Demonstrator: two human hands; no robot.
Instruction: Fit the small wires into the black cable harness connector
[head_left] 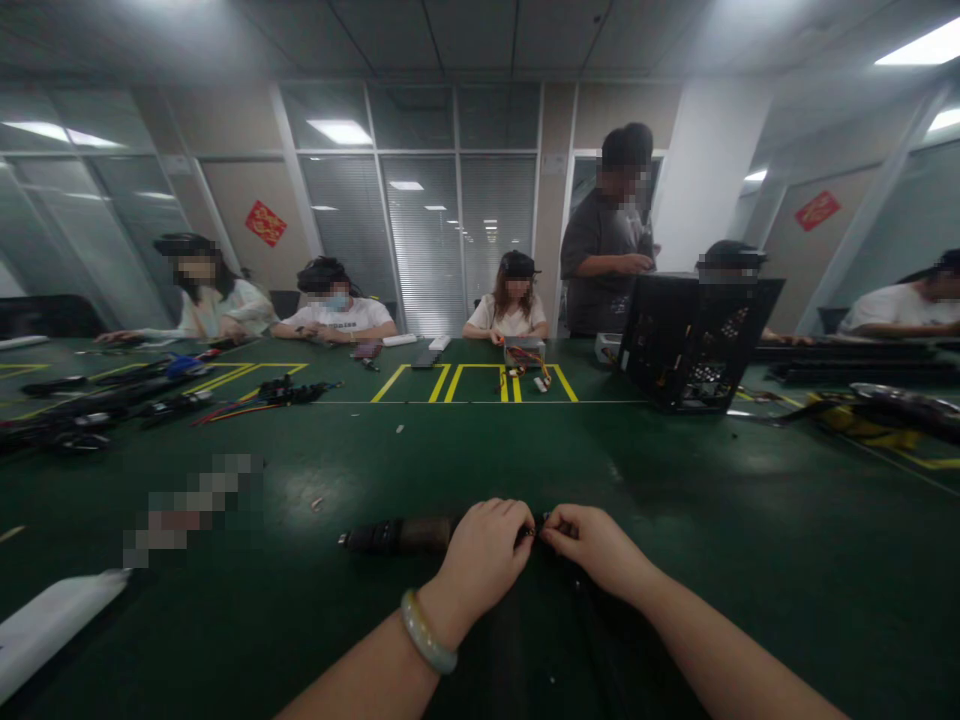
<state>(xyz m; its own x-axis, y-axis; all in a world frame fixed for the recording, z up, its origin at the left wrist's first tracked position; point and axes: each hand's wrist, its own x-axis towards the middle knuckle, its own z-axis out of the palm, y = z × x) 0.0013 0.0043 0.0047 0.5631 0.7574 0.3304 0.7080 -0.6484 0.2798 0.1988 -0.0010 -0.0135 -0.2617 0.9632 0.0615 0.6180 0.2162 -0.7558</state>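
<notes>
A dark, rod-like tool or cable bundle [424, 534] with a small metal tip at its left end lies on the green table. My left hand [491, 545], with a bangle [427, 632] at the wrist, rests over its right part, fingers curled in. Right beside it, my right hand [589, 540] is closed in a pinch. The fingertips of both hands nearly meet at a small dark piece that is too small to make out. Below the hands, dark strips on the table are hard to tell from the shadow.
On the green table [315, 600] stands a black computer case [694, 345] at the back right. Cable bundles [277, 392] lie at the left, a black and yellow bundle [870, 420] at the right. A white object [60, 630] is near left. Several people are across the table.
</notes>
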